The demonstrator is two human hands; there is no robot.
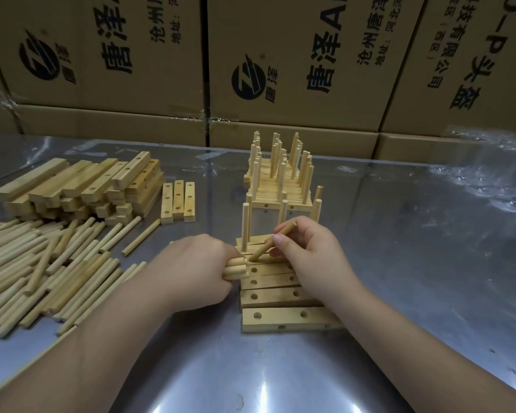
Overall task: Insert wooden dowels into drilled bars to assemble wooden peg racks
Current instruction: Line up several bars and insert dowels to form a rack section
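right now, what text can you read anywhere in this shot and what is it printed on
"唐泽": large, sideways, left box.
"沧州唐泽" and "地址:河": smaller, same box, cut off at the frame edge.
"唐泽A": large, middle box, cut off.
"沧州唐泽" and "地址:河北": smaller, same box.
"科技有限公司": right box.
"O-P头盔": large, same box.
Bracketed line beside it, and characters by the logos: too blurred.
Bars, dowels: no text.

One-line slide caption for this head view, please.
Right hand angles a pale wooden dowel at a hole in the drilled wooden bars on the metal table; left hand grips spare dowels.
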